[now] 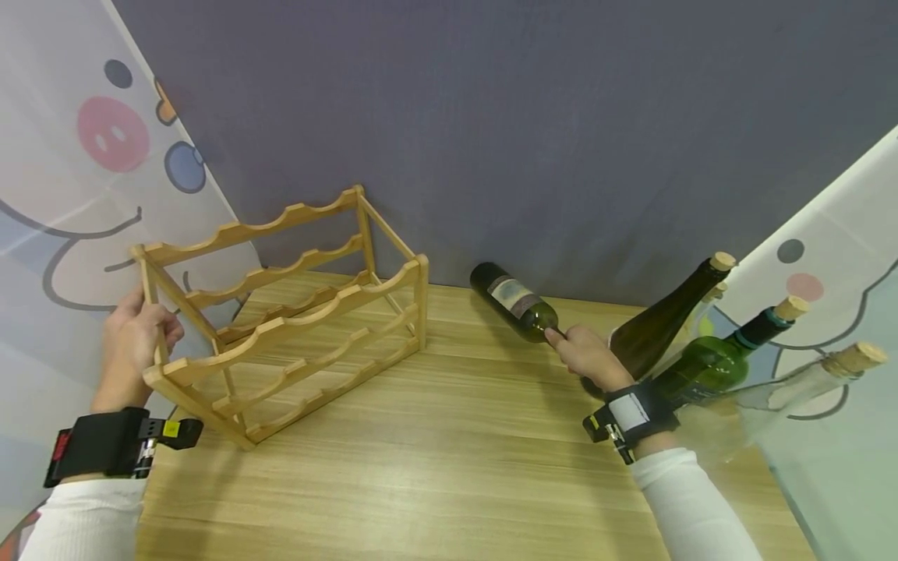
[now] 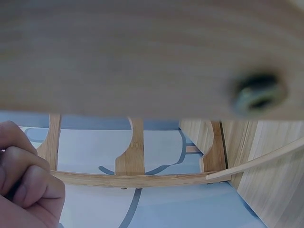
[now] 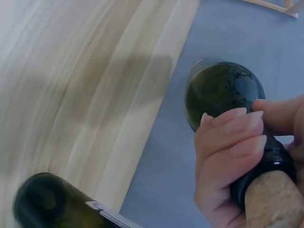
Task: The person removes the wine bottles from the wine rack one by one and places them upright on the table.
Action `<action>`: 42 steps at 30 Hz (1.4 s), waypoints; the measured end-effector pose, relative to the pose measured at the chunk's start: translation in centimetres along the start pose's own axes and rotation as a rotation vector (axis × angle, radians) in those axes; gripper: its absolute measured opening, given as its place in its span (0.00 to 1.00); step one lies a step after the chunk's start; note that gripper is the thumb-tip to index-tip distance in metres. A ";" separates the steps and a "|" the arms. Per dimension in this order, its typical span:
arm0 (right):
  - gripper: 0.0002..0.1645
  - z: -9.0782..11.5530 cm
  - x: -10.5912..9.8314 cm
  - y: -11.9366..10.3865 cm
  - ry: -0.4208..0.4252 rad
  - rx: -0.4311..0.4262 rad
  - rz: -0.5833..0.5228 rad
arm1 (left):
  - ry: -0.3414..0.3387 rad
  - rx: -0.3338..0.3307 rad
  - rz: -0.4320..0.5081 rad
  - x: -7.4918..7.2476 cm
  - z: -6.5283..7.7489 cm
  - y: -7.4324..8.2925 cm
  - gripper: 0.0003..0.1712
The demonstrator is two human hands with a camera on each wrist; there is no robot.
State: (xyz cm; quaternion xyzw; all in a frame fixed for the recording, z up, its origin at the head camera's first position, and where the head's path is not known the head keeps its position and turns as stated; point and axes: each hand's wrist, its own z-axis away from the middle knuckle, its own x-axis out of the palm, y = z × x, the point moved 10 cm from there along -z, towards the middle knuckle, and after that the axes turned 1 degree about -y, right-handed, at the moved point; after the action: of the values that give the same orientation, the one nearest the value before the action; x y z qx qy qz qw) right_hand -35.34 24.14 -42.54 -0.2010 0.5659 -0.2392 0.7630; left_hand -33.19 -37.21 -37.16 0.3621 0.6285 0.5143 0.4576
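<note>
A light wooden wine rack (image 1: 281,331) with scalloped rails stands on the left. My left hand (image 1: 140,327) grips the upright at its left end; in the left wrist view the curled fingers (image 2: 33,180) show beside the rails, and a blurred board fills the top. Right of the rack, a dark green wine bottle (image 1: 515,300) with a pale label slants, base pointing up and away from me. My right hand (image 1: 589,354) holds it by the neck. Up close, the right wrist view shows fingers and thumb wrapped round the neck below a cork (image 3: 275,199).
Several corked bottles stand at the right: a dark one (image 1: 652,327), a green one (image 1: 705,366), a clear one (image 1: 772,405) and another partly hidden behind. They crowd close to my right forearm. A grey panel (image 1: 491,117) rises behind the wooden table (image 1: 421,467).
</note>
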 end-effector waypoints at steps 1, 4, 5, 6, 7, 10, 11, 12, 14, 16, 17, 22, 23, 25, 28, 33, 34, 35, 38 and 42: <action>0.28 0.0 0.1 0.0 -0.004 0.002 0.006 | -0.003 -0.001 -0.001 0.0 0.0 0.0 0.38; 0.29 0.0 0.5 0.1 -0.015 0.007 0.028 | -0.007 -0.003 -0.026 0.1 0.0 0.1 0.38; 0.29 0.0 0.5 0.1 -0.014 0.006 0.043 | -0.008 -0.004 -0.035 0.1 0.1 0.1 0.38; 0.29 0.0 0.6 0.0 -0.014 0.002 0.055 | -0.009 -0.005 -0.034 0.2 0.1 0.2 0.38; 0.29 0.0 0.6 0.0 -0.013 -0.001 0.071 | -0.010 -0.005 -0.036 0.2 0.1 0.2 0.39; 0.28 0.0 0.8 -0.1 -0.008 -0.014 0.116 | -0.018 0.000 -0.009 0.3 0.1 0.3 0.39; 0.28 0.0 0.8 -0.1 -0.007 -0.014 0.123 | -0.021 0.002 0.002 0.3 0.1 0.4 0.40; 0.27 0.0 0.9 -0.1 -0.007 -0.014 0.125 | -0.023 0.005 0.008 0.4 0.1 0.4 0.40; 0.27 0.0 1.0 -0.1 -0.007 -0.015 0.131 | -0.026 0.006 0.025 0.4 0.1 0.5 0.40; 0.29 -0.1 1.1 -0.2 -0.014 -0.016 0.129 | -0.025 0.006 0.037 0.4 0.1 0.5 0.40; 0.29 -0.1 1.2 -0.2 -0.017 -0.015 0.128 | -0.025 0.003 0.047 0.4 0.1 0.4 0.40; 0.31 -0.2 1.5 -0.2 -0.025 -0.016 0.130 | -0.027 0.006 0.070 0.4 0.2 0.4 0.40; 0.30 -0.2 1.5 -0.2 -0.026 -0.014 0.127 | -0.027 0.006 0.074 0.4 0.1 0.4 0.40; 0.30 -0.2 1.7 -0.1 -0.031 -0.012 0.124 | -0.027 0.005 0.071 0.4 0.1 0.4 0.40; 0.29 -0.2 1.8 -0.1 -0.035 -0.011 0.110 | -0.026 -0.002 0.062 0.4 0.1 0.3 0.40; 0.25 -0.3 2.1 0.1 -0.045 0.011 0.072 | -0.022 -0.002 0.032 0.3 0.1 0.2 0.39; 0.24 -0.3 2.1 0.1 -0.051 0.013 0.061 | -0.020 -0.002 0.031 0.3 0.1 0.2 0.39; 0.23 -0.2 2.2 0.1 -0.056 0.013 0.054 | -0.016 -0.002 0.023 0.2 0.1 0.1 0.39; 0.22 -0.1 2.4 0.0 -0.082 0.001 0.025 | -0.009 -0.003 0.012 0.1 0.1 0.1 0.38; 0.18 0.2 2.7 0.0 -0.120 0.005 -0.013 | -0.011 0.001 0.045 0.1 0.1 0.1 0.39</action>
State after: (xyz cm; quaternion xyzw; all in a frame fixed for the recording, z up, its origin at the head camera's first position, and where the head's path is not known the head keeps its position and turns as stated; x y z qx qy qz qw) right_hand -34.52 22.58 -44.52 -0.2165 0.5173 -0.2331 0.7944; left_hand -33.10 -37.03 -37.13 0.3791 0.6178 0.5221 0.4494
